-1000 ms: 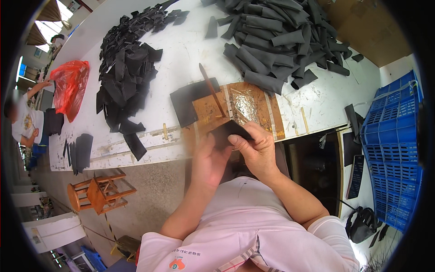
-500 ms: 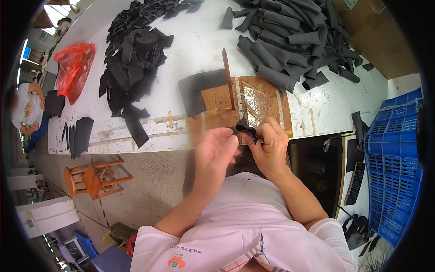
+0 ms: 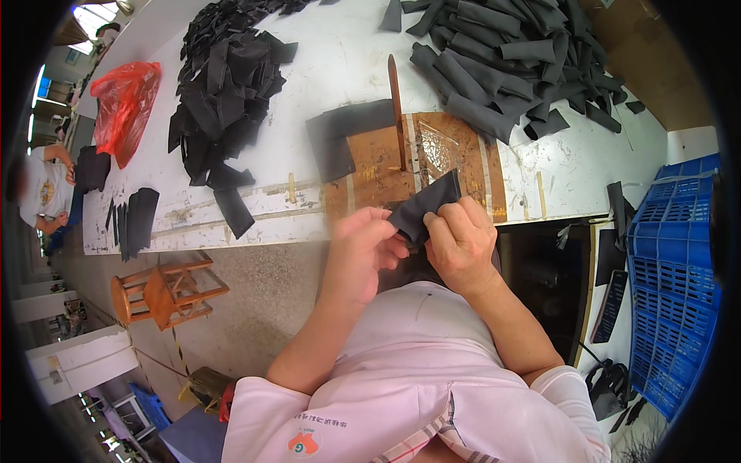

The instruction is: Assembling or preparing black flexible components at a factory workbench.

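Between my two hands a black fabric piece (image 3: 423, 207) is held up over the table's front edge, its upper corner pointing away from me. My right hand (image 3: 461, 239) pinches its lower right side with curled fingers. At its left end, my left hand (image 3: 364, 251) grips the cloth between thumb and fingers. Beyond the cloth lies a brown board (image 3: 374, 166) with clear tape on it. A thin pointed reddish-brown stick (image 3: 396, 108) stands up from that board. Dark flat fabric (image 3: 328, 139) lies along the board's left side.
A pile of black fabric strips (image 3: 224, 100) covers the table's left part; rolled dark fabric tubes (image 3: 494, 69) heap at the far right. A red plastic bag (image 3: 127, 108) lies far left. Blue crates (image 3: 671, 285) stand right, a wooden stool (image 3: 166, 292) left. Another person (image 3: 48, 189) sits at left.
The fabric piece, folded into a loop before, is now opened flatter and turned up to the right. Both hands remain on it; the view has shifted slightly.
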Demonstrator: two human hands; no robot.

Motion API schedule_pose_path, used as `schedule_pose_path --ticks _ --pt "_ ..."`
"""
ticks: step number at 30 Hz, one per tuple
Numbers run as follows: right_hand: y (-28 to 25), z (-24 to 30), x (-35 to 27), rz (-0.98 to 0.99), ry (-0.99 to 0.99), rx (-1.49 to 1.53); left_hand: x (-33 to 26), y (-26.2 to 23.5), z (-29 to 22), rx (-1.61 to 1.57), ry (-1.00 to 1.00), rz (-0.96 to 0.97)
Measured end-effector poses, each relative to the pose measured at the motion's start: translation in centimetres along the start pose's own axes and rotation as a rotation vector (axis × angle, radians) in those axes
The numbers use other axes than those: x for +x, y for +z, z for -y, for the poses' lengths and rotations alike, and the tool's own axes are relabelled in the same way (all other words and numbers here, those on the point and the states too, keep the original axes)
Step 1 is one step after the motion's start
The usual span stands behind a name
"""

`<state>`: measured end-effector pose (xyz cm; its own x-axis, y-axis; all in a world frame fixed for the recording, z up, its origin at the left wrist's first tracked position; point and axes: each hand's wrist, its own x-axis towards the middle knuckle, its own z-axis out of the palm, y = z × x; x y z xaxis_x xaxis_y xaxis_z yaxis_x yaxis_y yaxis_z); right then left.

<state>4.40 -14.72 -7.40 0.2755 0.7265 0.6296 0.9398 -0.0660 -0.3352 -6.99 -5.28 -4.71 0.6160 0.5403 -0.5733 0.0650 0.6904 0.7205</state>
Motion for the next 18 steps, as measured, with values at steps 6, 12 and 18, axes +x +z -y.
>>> schedule_pose_path --ticks 6,12,18 --pt "-1.2 0.7 0.7 0.165 0.134 0.275 -0.3 0.4 0.5 0.258 0.286 -0.144" --pt "-1.6 0.9 1.0 0.136 0.306 0.594 -0.7 0.3 1.4 0.545 0.483 -0.03" --pt "0.4 1.8 0.7 0.068 0.185 0.303 0.4 -0.2 3.4 0.792 0.926 -0.321"
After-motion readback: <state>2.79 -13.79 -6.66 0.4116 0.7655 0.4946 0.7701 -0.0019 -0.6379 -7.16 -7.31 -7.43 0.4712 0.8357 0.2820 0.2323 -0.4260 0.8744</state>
